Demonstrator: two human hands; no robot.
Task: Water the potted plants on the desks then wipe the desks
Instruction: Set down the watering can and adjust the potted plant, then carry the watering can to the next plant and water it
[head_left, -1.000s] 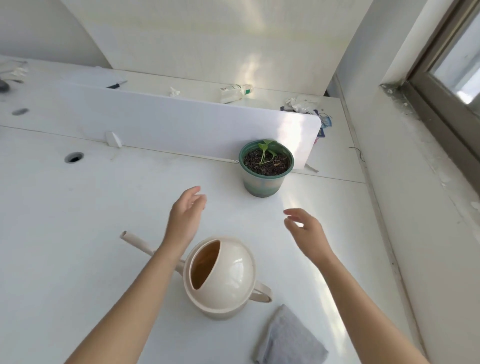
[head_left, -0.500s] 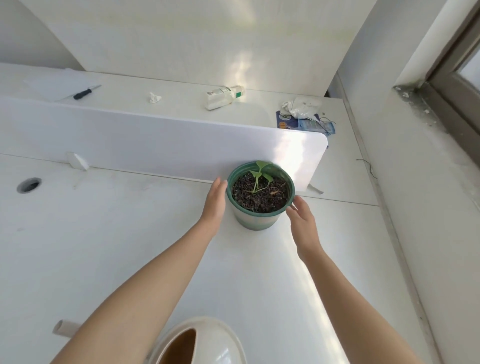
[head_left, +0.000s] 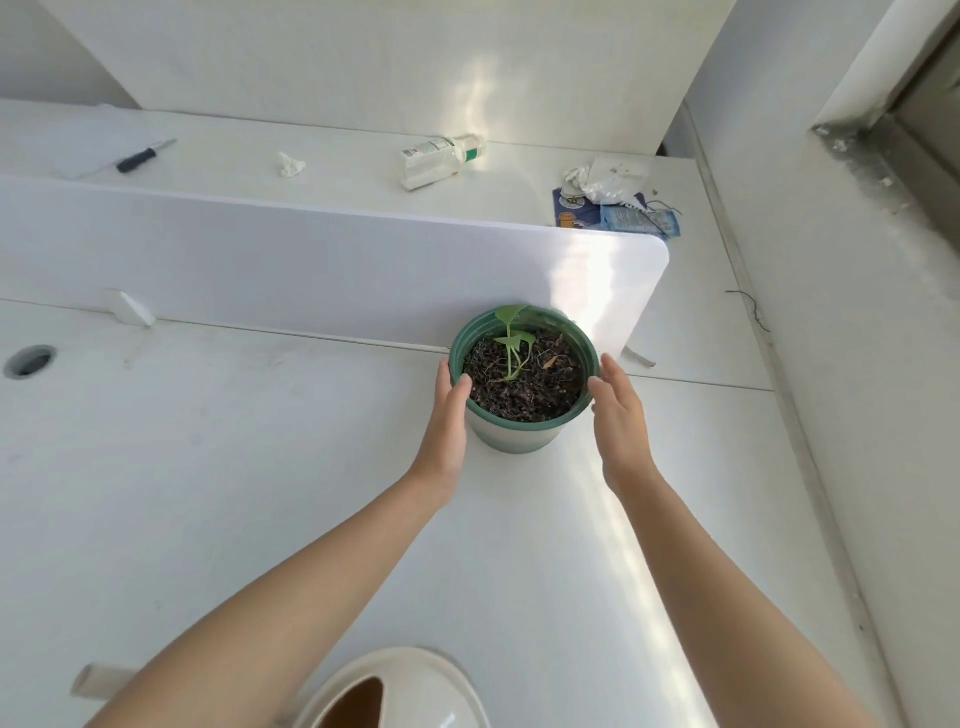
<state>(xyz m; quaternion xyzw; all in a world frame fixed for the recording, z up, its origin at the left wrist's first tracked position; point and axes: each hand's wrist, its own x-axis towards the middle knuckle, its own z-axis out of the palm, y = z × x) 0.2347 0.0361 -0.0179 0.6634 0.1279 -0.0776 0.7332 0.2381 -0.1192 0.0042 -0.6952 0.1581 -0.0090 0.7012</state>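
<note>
On the white desk (head_left: 208, 467), left hand (head_left: 448, 421) gripped and right hand (head_left: 621, 421) flatly touched the green plastic pot (head_left: 519, 435); watering and wiping looked undone.

I can't read a single word on my feed. A bottle (head_left: 441, 158) lying on its side well behind the potted plant (head_left: 511, 436), a little to its left, carries a white label with a small reddish mark and fine print, too small to make out. Blue packets (head_left: 613, 218) behind the potted plant and to its right show printed marks, equally illegible to me
</note>
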